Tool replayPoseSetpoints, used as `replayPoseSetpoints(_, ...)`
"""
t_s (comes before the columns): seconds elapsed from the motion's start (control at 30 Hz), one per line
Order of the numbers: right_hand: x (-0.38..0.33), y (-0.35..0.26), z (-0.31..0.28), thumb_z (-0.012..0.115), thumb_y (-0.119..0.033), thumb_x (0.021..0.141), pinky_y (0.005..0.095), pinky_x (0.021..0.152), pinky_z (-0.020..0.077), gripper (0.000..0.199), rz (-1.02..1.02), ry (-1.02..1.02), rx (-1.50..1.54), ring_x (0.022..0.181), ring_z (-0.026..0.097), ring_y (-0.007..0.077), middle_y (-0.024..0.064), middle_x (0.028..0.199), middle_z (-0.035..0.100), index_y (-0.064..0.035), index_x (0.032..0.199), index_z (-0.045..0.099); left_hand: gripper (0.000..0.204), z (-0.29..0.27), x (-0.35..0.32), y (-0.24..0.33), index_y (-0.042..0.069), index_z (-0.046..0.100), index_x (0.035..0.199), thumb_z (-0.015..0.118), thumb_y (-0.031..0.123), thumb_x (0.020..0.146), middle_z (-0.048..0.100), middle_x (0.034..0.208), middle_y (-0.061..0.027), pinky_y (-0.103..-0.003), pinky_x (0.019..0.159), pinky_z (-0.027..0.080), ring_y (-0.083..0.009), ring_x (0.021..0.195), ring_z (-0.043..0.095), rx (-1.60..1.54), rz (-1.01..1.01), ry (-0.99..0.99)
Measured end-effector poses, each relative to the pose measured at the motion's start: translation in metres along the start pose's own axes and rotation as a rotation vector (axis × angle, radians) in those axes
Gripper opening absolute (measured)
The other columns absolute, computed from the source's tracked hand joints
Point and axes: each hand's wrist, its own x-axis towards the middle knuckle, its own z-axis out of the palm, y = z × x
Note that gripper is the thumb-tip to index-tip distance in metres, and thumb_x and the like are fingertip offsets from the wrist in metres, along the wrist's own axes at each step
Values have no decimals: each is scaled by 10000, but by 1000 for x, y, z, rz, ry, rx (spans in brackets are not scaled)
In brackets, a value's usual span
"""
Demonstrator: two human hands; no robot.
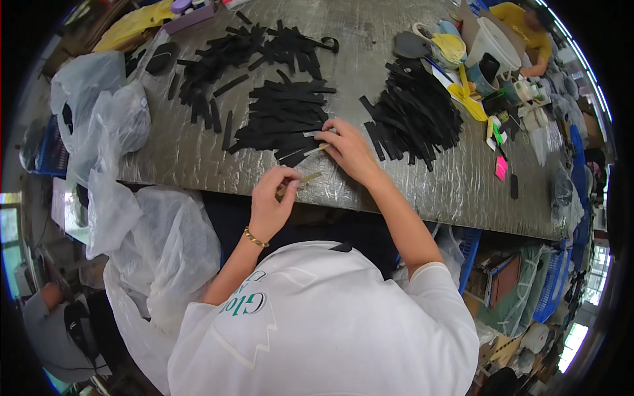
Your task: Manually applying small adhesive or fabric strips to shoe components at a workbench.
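Observation:
At the table's front edge, my left hand (272, 198) is closed with a short olive-yellow strip (310, 177) pinched between thumb and fingers. My right hand (349, 150) is farther in and to the right, its fingers closed on a thin pale stick (316, 150) whose exact kind I cannot make out. A small silvery piece (310, 134) shows by its fingertips. Just beyond both hands lies a pile of flat black strips (284, 109), which the right fingertips are beside. To the right spreads another pile of black strips (419, 112).
A looser heap of black strips (218, 63) lies at the far left of the film-covered table (356, 66). Plastic bags (99, 125) hang over the left edge. A white bucket (492, 46), yellow tape and a pink piece (501, 167) are right; a person (525, 33) sits beyond.

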Motion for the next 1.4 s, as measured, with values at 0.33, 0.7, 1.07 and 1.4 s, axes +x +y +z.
replayPoseSetpoints(0.33,-37,-23,-24,762,-5,712,401,833,486,273,-1,-27,-130,989,594,330,93,1037,597,-50,942,621,111,-12,18,-11,8,659,1030,638,-13,923,662,953,-22,-227,757,483,-77,842,608,-459,-207,99)
replayPoseSetpoints(0.7,-60,-41,-40,749,-67,784,404,876,469,277,110,-51,-8,1014,601,308,77,1136,635,-58,1044,654,117,39,31,-6,26,662,947,628,-1,839,637,889,-112,-355,715,508,-268,806,638,16,-86,-235)
replayPoseSetpoints(1.07,-77,-45,-7,718,-31,796,425,799,462,237,219,133,33,942,591,337,122,1013,616,-27,1014,627,170,39,9,-11,31,670,976,671,-13,811,639,1015,-98,-397,845,497,-310,981,600,249,208,-219)
replayPoseSetpoints(1.4,-91,-68,4,743,-51,807,436,784,462,238,573,255,18,881,589,366,137,941,596,-20,1020,642,239,40,4,-8,36,713,1000,660,-31,776,645,1002,-81,-386,823,520,-280,946,611,296,249,-188)
